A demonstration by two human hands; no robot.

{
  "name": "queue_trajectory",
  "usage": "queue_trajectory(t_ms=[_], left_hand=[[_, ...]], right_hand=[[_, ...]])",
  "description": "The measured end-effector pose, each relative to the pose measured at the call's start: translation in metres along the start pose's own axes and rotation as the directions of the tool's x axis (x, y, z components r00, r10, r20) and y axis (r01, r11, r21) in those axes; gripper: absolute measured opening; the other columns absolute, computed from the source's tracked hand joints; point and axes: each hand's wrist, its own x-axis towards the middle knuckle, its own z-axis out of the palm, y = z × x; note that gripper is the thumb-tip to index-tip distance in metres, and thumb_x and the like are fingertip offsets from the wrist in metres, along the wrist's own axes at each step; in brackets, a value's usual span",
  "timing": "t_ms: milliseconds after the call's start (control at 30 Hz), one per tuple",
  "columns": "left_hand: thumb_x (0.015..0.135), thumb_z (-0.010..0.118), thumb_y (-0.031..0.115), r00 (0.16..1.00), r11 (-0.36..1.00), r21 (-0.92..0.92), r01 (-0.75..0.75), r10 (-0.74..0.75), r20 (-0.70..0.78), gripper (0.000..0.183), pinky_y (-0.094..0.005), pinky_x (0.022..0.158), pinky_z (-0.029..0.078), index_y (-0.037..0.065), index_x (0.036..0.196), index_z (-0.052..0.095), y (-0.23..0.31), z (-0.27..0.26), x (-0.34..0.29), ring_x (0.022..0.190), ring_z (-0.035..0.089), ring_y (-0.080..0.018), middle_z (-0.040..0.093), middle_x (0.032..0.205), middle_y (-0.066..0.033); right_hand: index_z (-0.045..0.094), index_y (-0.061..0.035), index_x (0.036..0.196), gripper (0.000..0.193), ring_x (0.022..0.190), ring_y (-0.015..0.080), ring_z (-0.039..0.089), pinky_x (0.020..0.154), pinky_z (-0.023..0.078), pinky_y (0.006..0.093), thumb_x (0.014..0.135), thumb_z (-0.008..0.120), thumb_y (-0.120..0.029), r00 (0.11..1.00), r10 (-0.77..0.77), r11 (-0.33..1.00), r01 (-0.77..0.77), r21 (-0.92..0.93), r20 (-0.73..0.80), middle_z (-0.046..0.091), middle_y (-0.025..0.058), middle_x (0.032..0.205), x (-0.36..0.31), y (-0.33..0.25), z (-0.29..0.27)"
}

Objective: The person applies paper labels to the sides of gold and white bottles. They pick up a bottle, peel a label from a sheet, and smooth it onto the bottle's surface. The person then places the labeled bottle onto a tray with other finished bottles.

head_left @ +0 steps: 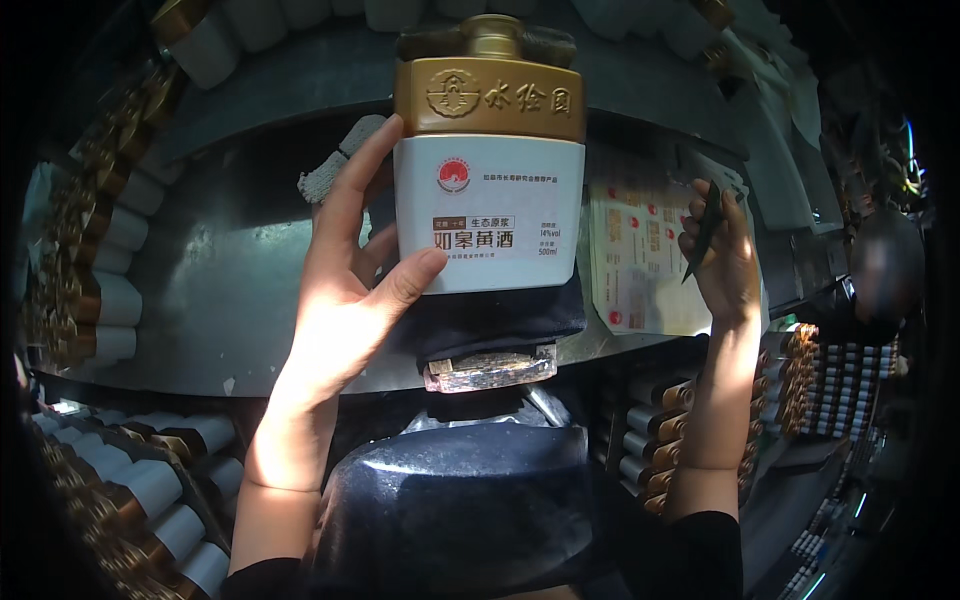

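Observation:
A flat-sided bottle with a white body and a gold top (490,215) is upright in the middle, its printed front facing me. My left hand (345,240) grips its left side, thumb across the lower front and forefinger along the edge; the other fingers are partly hidden. Off to the right, my right hand (728,250) has its fingers closed round a slim dark pointed tool (706,235), its tip pointing down and left, apart from the bottle. Under that hand lie printed label sheets (630,255). Below the bottle is a dark cloth pad (490,320).
Beside my left hand rests a whitish rolled cloth (335,165). A worn block with flaking layers (490,370) sits at the metal bench's (240,320) near edge. Rows of similar bottles (120,260) line the left, with more (660,440) at lower right.

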Motion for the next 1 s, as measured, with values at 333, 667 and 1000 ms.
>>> queue_trajectory(t_ms=[333, 667, 1000], left_hand=[[0.082, 0.074, 0.016, 1.000, 0.997, -0.074, 0.003, -0.004, -0.022, 0.083, -0.0463, 0.109, 0.039, 0.006, 0.150, 0.028, -0.001, 0.002, 0.003, 0.137, 0.036, -0.0272, 0.033, 0.148, -0.0185], [0.084, 0.075, 0.020, 0.994, 0.994, -0.072, 0.086, -0.091, -0.065, 0.076, -0.0448, 0.109, 0.038, 0.009, 0.148, 0.035, 0.001, -0.002, -0.004, 0.136, 0.037, -0.0253, 0.036, 0.149, -0.0119], [0.097, 0.057, 0.020, 0.987, 0.997, -0.055, -0.051, 0.042, -0.154, 0.053, -0.0383, 0.108, 0.039, 0.005, 0.145, 0.040, -0.004, -0.021, -0.003, 0.131, 0.046, -0.0241, 0.041, 0.148, -0.0110]], right_hand=[[0.055, 0.0014, 0.127, 0.043, 0.098, 0.0120, 0.061, 0.089, 0.048, 0.0247, 0.090, 0.067, -0.016, 0.903, -0.287, 0.831, 0.400, -0.386, 0.318, 0.063, 0.0064, 0.111, -0.018, -0.035, 0.079], [0.067, -0.0023, 0.103, 0.029, 0.092, 0.0205, 0.066, 0.086, 0.052, 0.0326, 0.076, 0.075, -0.001, 0.331, -0.522, 0.033, 0.929, -0.369, 0.787, 0.069, 0.0106, 0.102, -0.016, -0.022, 0.158], [0.069, -0.0055, 0.095, 0.031, 0.086, 0.0244, 0.069, 0.078, 0.056, 0.0319, 0.068, 0.075, 0.008, 0.286, -0.548, -0.086, 0.916, -0.393, 0.786, 0.071, 0.0086, 0.093, -0.009, -0.028, 0.164]])
